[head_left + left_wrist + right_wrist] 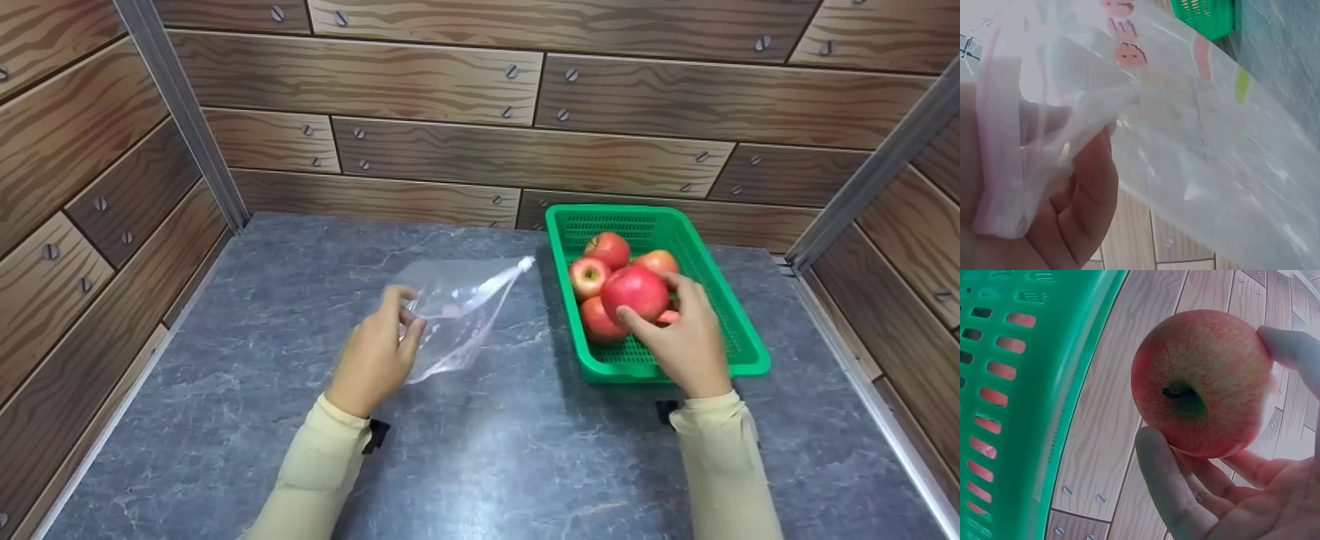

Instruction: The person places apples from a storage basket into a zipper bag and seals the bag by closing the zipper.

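My R hand (686, 341) grips a red apple (635, 292) w/ thumb & fingers, up over the green basket (724, 300) on the right. My L hand (371, 360) pinches the edge of a clear plastic bag (465, 315), left of the basket. More apples (590, 277) sit inside, mostly by the basket's far & left edges. The bag's far right tip is near the basket's left rim, w/ a thin strip of gray table (510, 465) btwn. The basket's far edge is close to the wood-look wall (412, 82). Lots of room on the near side. Bag's got pink marks (1129, 55), can't read 'em, + a pink & a green strip.
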`<state>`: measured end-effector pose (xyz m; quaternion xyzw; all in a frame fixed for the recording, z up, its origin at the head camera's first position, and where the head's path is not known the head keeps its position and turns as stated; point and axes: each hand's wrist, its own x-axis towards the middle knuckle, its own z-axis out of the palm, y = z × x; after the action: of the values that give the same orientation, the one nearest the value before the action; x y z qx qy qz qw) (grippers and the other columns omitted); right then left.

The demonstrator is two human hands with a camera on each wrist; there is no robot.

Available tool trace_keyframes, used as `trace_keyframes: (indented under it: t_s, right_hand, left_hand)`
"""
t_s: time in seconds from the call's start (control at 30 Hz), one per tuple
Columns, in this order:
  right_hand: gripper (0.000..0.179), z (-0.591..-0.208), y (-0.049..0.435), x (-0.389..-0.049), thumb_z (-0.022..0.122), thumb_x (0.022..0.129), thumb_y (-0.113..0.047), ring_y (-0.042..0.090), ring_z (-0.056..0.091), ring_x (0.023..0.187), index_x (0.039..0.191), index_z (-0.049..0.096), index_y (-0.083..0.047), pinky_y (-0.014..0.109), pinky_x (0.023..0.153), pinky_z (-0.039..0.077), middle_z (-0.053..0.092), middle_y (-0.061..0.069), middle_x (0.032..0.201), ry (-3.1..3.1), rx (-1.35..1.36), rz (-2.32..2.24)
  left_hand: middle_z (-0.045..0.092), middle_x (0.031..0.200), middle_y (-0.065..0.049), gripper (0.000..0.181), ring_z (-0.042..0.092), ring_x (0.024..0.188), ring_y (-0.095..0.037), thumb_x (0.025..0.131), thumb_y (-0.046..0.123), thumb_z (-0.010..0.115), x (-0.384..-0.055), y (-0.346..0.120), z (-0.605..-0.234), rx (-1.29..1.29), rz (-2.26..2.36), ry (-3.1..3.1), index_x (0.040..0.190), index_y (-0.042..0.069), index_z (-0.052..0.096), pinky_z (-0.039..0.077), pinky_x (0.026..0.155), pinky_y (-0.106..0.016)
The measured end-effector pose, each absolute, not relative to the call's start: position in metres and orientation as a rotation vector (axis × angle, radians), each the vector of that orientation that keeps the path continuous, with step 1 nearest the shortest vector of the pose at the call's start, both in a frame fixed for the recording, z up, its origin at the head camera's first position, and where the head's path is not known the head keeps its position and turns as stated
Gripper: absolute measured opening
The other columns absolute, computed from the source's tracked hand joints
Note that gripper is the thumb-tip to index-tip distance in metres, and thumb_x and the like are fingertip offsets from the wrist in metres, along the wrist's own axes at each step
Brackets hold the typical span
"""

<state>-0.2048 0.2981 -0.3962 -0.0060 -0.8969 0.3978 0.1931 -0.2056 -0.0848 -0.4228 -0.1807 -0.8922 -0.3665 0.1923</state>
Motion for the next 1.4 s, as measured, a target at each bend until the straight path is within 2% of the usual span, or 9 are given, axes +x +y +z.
trace_keyframes:
  t_s: [0.17,0.37,0.5,0.6,0.7,0.8,0.93,1.23,1.4]
  right_hand:
    - [0.073,-0.398,0.298,-0.206,0.084,0.087,-0.039,0.029,0.059,0.111,0.143,0.053,-0.004,0.019,0.082,0.053,0.055,0.016,0.127,-2.51,-0.013,1.108]
    - [0.073,-0.399,0.299,-0.207,0.084,0.087,-0.039,0.029,0.059,0.11,0.143,0.053,-0.004,0.016,0.08,0.051,0.055,0.016,0.126,-2.508,0.002,1.097]
    - [0.074,-0.398,0.3,-0.208,0.084,0.087,-0.041,0.03,0.06,0.11,0.143,0.053,-0.003,0.017,0.08,0.051,0.056,0.016,0.126,-2.502,0.007,1.081]
    - [0.075,-0.398,0.299,-0.208,0.084,0.087,-0.042,0.03,0.06,0.111,0.143,0.052,-0.003,0.022,0.081,0.053,0.056,0.015,0.127,-2.506,0.008,1.074]
    - [0.076,-0.399,0.298,-0.208,0.084,0.086,-0.043,0.03,0.061,0.111,0.142,0.052,-0.003,0.023,0.082,0.053,0.056,0.015,0.128,-2.51,0.007,1.075]
    - [0.076,-0.399,0.298,-0.207,0.084,0.086,-0.041,0.03,0.061,0.11,0.142,0.052,-0.002,0.017,0.08,0.052,0.056,0.015,0.127,-2.495,0.012,1.088]
    - [0.074,-0.397,0.298,-0.205,0.085,0.086,-0.037,0.03,0.061,0.11,0.142,0.053,-0.002,0.009,0.078,0.048,0.056,0.015,0.126,-2.456,0.017,1.116]
    - [0.07,-0.397,0.296,-0.204,0.085,0.086,-0.033,0.03,0.063,0.109,0.141,0.055,-0.003,0.008,0.079,0.048,0.057,0.015,0.125,-2.412,0.029,1.135]
    - [0.07,-0.397,0.295,-0.205,0.086,0.086,-0.031,0.03,0.062,0.11,0.141,0.055,-0.002,0.006,0.078,0.047,0.057,0.016,0.126,-2.414,0.04,1.132]
  left_hand:
    - [0.058,0.078,-0.002,0.039,0.048,0.057,-0.013,0.098,0.027,0.074,-0.204,-0.083,-0.422,-0.458,-1.138,-2.507,0.116,0.006,0.046,0.044,0.053,-0.033]
    - [0.054,0.08,0.0,0.03,0.046,0.067,-0.015,0.094,0.027,0.078,-0.2,-0.083,-0.419,-0.547,-0.958,-2.515,0.085,0.013,0.053,0.041,0.059,-0.033]
    - [0.064,0.092,-0.002,0.007,0.056,0.071,-0.017,0.103,0.015,0.064,-0.199,-0.083,-0.414,-0.61,-1.015,-2.388,0.109,0.011,0.063,0.049,0.06,-0.035]
    - [0.071,0.087,-0.004,0.024,0.065,0.065,-0.021,0.103,0.003,0.057,-0.2,-0.082,-0.413,-0.506,-0.987,-2.322,0.126,0.009,0.061,0.053,0.055,-0.04]
    - [0.07,0.075,-0.004,0.016,0.061,0.054,-0.023,0.099,0.003,0.061,-0.199,-0.081,-0.414,-0.362,-0.883,-2.343,0.112,0.008,0.069,0.049,0.048,-0.043]
    - [0.066,0.074,-0.004,0.007,0.056,0.056,-0.02,0.098,0.01,0.068,-0.197,-0.076,-0.413,-0.355,-0.885,-2.398,0.099,0.007,0.075,0.049,0.051,-0.041]
    - [0.063,0.079,-0.002,0.009,0.054,0.063,-0.015,0.099,0.017,0.071,-0.195,-0.07,-0.411,-0.386,-0.96,-2.472,0.099,0.008,0.074,0.048,0.059,-0.037]
    - [0.055,0.068,0.007,0.021,0.043,0.053,-0.008,0.101,0.028,0.068,-0.191,-0.07,-0.406,-0.387,-1.312,-2.592,0.083,0.02,0.062,0.037,0.051,-0.028]
    - [0.051,0.065,0.006,0.018,0.042,0.049,-0.009,0.103,0.025,0.064,-0.192,-0.072,-0.406,-0.341,-1.419,-2.592,0.087,0.017,0.061,0.035,0.049,-0.027]
